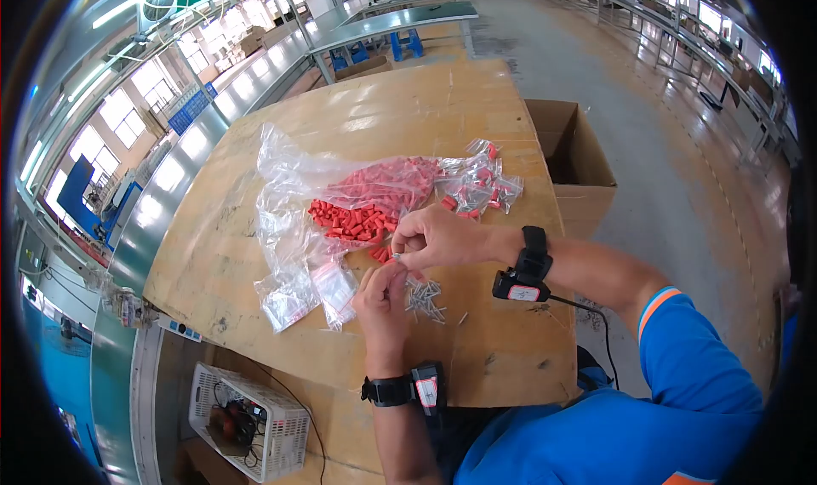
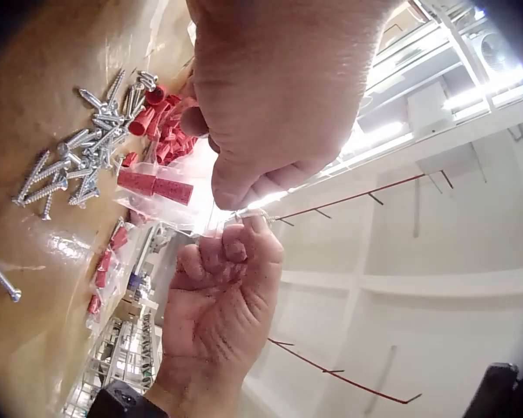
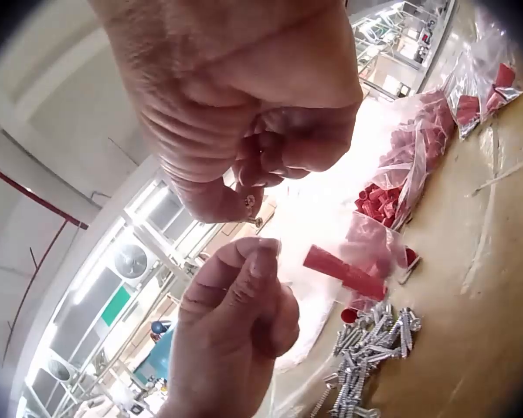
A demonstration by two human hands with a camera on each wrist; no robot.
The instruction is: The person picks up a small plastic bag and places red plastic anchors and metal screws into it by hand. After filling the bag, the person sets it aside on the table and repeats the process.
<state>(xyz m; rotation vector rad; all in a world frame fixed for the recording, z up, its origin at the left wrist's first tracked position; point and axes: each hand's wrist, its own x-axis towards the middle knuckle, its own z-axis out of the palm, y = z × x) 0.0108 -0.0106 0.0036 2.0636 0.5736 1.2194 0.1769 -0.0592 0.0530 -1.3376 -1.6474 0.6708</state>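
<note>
My right hand pinches screws by the fingertips; their heads show in the right wrist view. Just below and nearer the body, my left hand has thumb and forefinger together on a small clear plastic bag with red wall plugs inside. Both hands' fingertips are close together. Beneath them on the table lies a pile of silver screws, with one loose screw to its right. A heap of red plugs spills from a large clear bag beyond the hands.
Filled small bags lie at the right of the heap on the wooden table. Flat clear bags lie left of my left hand. A cardboard box stands off the right edge; a white crate sits below the near left.
</note>
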